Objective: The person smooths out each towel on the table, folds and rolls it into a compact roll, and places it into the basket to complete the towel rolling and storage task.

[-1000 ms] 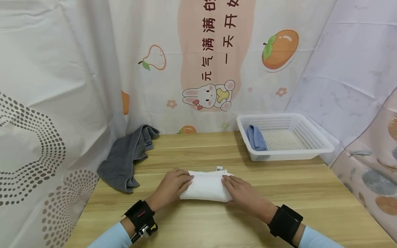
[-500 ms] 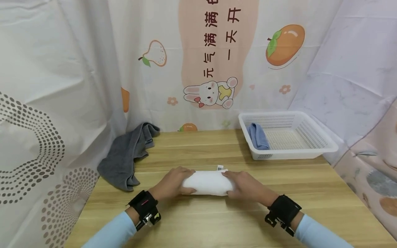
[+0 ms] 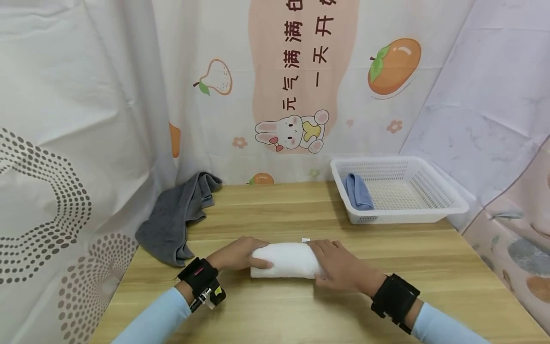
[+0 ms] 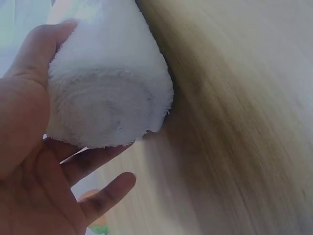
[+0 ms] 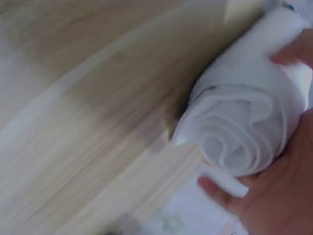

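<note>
Gripping the white towel, both hands curled around its ends; rolling looked nearly finished, basket placement remaining.

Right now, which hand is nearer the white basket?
Right. The right hand grips the rolled white towel on the side toward the white basket; the left hand grips the far end.

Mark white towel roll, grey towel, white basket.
white towel roll (image 3: pixel 285 260), head view, middle of roll.
grey towel (image 3: pixel 169 224), head view, centre of cloth.
white basket (image 3: pixel 442 209), head view, front rim.
</note>
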Demonstrator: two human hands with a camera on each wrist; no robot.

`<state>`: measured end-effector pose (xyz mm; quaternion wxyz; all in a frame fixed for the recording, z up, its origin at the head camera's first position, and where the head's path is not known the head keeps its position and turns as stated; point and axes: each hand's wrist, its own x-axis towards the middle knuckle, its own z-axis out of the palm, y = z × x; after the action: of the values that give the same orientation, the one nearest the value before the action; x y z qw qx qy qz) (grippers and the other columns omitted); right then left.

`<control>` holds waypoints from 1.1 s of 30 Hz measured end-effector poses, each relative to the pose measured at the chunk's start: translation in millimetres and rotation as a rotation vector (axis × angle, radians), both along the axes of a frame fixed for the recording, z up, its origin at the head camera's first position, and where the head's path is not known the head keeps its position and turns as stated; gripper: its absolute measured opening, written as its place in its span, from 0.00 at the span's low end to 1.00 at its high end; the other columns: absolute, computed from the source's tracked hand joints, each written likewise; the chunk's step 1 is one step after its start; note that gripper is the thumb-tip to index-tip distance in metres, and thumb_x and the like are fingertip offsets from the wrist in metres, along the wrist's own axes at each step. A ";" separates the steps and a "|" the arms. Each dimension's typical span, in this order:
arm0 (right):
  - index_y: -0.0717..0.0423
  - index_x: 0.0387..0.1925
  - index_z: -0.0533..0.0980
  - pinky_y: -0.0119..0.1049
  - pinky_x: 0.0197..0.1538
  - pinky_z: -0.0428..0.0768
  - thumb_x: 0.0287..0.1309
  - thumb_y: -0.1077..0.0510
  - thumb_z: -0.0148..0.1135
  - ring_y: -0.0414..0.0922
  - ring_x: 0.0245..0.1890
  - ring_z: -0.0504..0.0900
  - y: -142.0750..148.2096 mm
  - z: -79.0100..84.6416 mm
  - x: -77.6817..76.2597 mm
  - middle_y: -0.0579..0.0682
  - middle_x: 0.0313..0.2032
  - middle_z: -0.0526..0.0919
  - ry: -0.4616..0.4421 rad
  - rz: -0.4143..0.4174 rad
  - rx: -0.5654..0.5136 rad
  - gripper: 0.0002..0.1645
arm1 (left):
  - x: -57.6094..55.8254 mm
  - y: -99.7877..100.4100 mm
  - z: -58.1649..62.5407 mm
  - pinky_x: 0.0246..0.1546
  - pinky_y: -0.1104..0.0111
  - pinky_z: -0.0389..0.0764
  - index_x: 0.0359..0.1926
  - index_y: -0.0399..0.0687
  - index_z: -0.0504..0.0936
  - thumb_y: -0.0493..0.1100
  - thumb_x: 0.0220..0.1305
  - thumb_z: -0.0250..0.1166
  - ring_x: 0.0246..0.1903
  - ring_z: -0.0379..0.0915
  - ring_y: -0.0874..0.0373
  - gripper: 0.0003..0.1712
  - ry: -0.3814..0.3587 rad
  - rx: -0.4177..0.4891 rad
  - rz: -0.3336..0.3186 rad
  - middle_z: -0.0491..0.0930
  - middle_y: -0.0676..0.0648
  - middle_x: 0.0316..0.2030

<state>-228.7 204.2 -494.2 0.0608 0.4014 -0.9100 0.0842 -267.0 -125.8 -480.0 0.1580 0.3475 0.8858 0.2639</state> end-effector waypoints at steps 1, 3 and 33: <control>0.69 0.69 0.65 0.58 0.56 0.76 0.54 0.40 0.71 0.58 0.58 0.77 -1.8 -2.2 2.1 0.61 0.59 0.76 0.046 -0.013 0.038 0.52 | 0.3 0.0 -0.9 0.61 0.58 0.76 0.70 0.38 0.74 0.61 0.68 0.68 0.59 0.77 0.53 0.41 0.005 -0.006 0.001 0.80 0.43 0.61; 0.69 0.68 0.65 0.56 0.54 0.77 0.49 0.38 0.77 0.58 0.55 0.77 -5.4 -6.5 3.7 0.61 0.58 0.76 0.102 -0.035 0.085 0.56 | 2.9 0.0 -2.8 0.61 0.57 0.75 0.70 0.38 0.74 0.61 0.68 0.68 0.59 0.76 0.52 0.40 0.029 -0.009 0.010 0.80 0.43 0.61; 0.59 0.62 0.72 0.46 0.53 0.79 0.49 0.39 0.80 0.44 0.50 0.78 4.9 3.9 -35.5 0.49 0.53 0.79 -0.300 0.025 -0.114 0.47 | 11.7 27.9 -16.7 0.53 0.52 0.77 0.75 0.46 0.62 0.71 0.34 0.84 0.53 0.72 0.48 0.71 0.390 -0.203 0.047 0.75 0.43 0.55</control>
<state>-264.2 209.0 -490.3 -0.0544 0.3913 -0.8976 0.1956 -255.4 -97.9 -496.7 0.0118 0.3535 0.9295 0.1048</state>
